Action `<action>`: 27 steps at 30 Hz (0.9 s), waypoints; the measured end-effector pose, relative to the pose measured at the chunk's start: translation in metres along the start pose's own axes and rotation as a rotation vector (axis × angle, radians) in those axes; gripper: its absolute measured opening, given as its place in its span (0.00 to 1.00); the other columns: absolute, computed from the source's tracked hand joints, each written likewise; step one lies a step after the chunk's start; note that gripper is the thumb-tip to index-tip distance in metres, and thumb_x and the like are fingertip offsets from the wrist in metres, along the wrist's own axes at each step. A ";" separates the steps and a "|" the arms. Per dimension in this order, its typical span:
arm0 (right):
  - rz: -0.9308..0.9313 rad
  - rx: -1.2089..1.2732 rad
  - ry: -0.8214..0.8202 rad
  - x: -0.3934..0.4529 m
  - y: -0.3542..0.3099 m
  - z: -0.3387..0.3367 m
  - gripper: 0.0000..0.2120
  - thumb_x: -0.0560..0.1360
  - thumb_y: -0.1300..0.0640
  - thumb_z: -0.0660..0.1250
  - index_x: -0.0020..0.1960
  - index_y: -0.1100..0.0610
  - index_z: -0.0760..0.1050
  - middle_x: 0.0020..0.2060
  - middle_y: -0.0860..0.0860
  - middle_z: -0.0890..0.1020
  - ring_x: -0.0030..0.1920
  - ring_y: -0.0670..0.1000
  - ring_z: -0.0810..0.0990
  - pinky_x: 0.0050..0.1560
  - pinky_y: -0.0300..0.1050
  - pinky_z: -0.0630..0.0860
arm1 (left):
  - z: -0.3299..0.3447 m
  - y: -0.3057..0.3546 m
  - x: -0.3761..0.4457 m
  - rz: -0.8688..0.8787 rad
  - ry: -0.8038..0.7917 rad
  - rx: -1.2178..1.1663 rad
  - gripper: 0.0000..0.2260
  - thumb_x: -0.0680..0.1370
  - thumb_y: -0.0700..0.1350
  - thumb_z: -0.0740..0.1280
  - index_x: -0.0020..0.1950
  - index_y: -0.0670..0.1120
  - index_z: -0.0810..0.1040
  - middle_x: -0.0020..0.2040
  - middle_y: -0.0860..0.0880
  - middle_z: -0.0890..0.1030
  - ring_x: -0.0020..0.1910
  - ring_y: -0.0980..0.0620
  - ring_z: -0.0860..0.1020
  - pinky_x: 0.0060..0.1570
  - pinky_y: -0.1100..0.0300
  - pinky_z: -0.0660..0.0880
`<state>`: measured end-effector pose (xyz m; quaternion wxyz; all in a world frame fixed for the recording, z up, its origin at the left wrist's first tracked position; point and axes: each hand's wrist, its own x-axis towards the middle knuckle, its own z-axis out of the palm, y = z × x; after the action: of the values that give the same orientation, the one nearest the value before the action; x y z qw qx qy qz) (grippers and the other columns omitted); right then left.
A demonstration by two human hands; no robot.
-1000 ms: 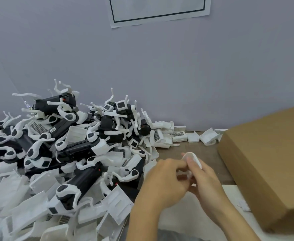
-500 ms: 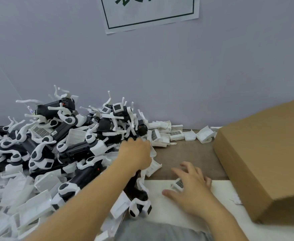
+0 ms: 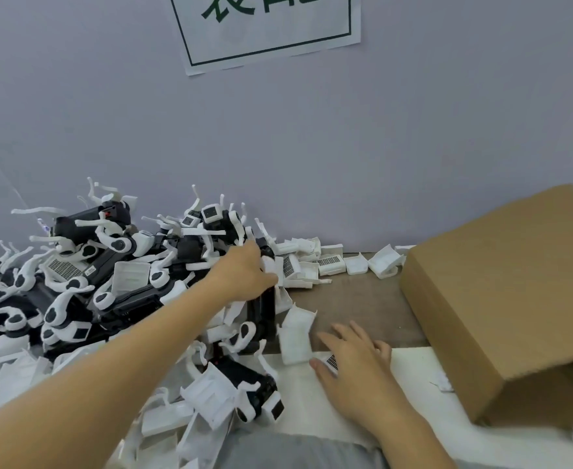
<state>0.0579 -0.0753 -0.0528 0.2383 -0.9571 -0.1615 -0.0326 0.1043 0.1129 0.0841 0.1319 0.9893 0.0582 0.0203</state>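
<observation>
The cardboard box (image 3: 501,299) at the right is seen from outside only, and its contents are hidden. The left grip (image 3: 244,272) is set against a white clip (image 3: 269,265) at the edge of the pile (image 3: 92,282); whether the clip is clasped cannot be told. The right grip (image 3: 356,363) is spread flat over a small white barcoded piece (image 3: 331,361) on the tabletop (image 3: 356,299).

A black device (image 3: 262,311) with white fittings at its lower end stands upright, gripped at the top by the left hand (image 3: 244,272). A small white clip (image 3: 330,362) with a gridded label lies flat beneath the right hand (image 3: 356,370).
</observation>
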 end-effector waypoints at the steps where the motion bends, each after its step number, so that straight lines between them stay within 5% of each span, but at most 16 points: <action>1: -0.019 0.019 0.060 0.000 -0.002 -0.002 0.20 0.82 0.42 0.56 0.73 0.44 0.66 0.74 0.42 0.65 0.78 0.47 0.52 0.70 0.51 0.52 | -0.003 0.000 -0.005 0.022 0.068 -0.079 0.14 0.79 0.50 0.68 0.57 0.43 0.69 0.47 0.48 0.77 0.43 0.48 0.78 0.43 0.53 0.78; 5: -0.054 0.429 0.285 -0.003 -0.021 -0.020 0.20 0.83 0.44 0.54 0.74 0.45 0.66 0.68 0.36 0.71 0.72 0.39 0.65 0.70 0.43 0.59 | -0.002 0.010 -0.028 0.196 0.322 -0.372 0.09 0.80 0.48 0.67 0.59 0.49 0.73 0.42 0.47 0.81 0.31 0.51 0.76 0.38 0.49 0.79; 9: -0.131 0.877 0.111 -0.008 -0.030 -0.048 0.33 0.75 0.31 0.62 0.76 0.32 0.53 0.64 0.20 0.67 0.67 0.24 0.62 0.64 0.37 0.68 | -0.001 0.035 -0.046 0.301 0.507 -0.684 0.04 0.81 0.48 0.66 0.56 0.52 0.75 0.41 0.55 0.79 0.29 0.58 0.73 0.29 0.65 0.72; 11: -0.191 0.901 0.141 -0.011 -0.029 -0.056 0.36 0.71 0.30 0.67 0.73 0.28 0.54 0.63 0.20 0.68 0.65 0.24 0.65 0.59 0.35 0.69 | 0.006 0.049 -0.057 0.298 0.560 -0.828 0.02 0.81 0.48 0.67 0.52 0.56 0.75 0.39 0.54 0.78 0.31 0.56 0.73 0.31 0.66 0.71; 14: -0.144 0.883 0.298 -0.017 -0.026 -0.047 0.31 0.70 0.37 0.73 0.68 0.29 0.63 0.61 0.32 0.77 0.62 0.38 0.77 0.53 0.44 0.80 | 0.034 0.062 -0.070 0.215 0.575 -1.025 0.05 0.81 0.47 0.67 0.52 0.58 0.76 0.39 0.59 0.79 0.37 0.60 0.77 0.38 0.67 0.73; 17: -0.093 0.787 0.354 -0.019 -0.015 -0.033 0.27 0.68 0.45 0.75 0.63 0.33 0.69 0.54 0.38 0.81 0.53 0.44 0.81 0.49 0.48 0.81 | 0.065 0.068 -0.077 0.094 0.580 -1.164 0.09 0.82 0.44 0.67 0.61 0.52 0.78 0.49 0.56 0.82 0.48 0.62 0.80 0.45 0.69 0.75; 21: -0.061 0.753 0.376 -0.014 0.000 -0.028 0.22 0.67 0.41 0.73 0.59 0.36 0.72 0.48 0.39 0.82 0.49 0.42 0.82 0.44 0.41 0.80 | 0.098 0.069 -0.080 -0.085 0.586 -1.248 0.17 0.80 0.48 0.70 0.68 0.54 0.73 0.60 0.59 0.77 0.54 0.77 0.73 0.45 0.83 0.68; 24: -0.011 0.779 0.433 -0.008 0.007 -0.026 0.18 0.69 0.44 0.76 0.55 0.36 0.72 0.46 0.37 0.82 0.46 0.41 0.81 0.41 0.37 0.77 | 0.109 0.064 -0.075 -0.214 0.625 -1.151 0.11 0.77 0.54 0.71 0.55 0.53 0.75 0.55 0.55 0.76 0.53 0.64 0.75 0.43 0.78 0.69; 27: 0.001 0.790 0.422 -0.006 0.007 -0.025 0.17 0.70 0.46 0.76 0.54 0.36 0.72 0.46 0.37 0.82 0.46 0.41 0.81 0.43 0.37 0.77 | 0.112 0.060 -0.068 -0.188 0.400 -1.214 0.18 0.79 0.60 0.67 0.46 0.45 0.82 0.42 0.48 0.84 0.43 0.52 0.82 0.40 0.65 0.76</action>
<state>0.0545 -0.0950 -0.0346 0.6135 -0.7650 -0.1092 -0.1628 0.0495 0.0182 -0.0099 0.6557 0.7066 0.1464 0.2221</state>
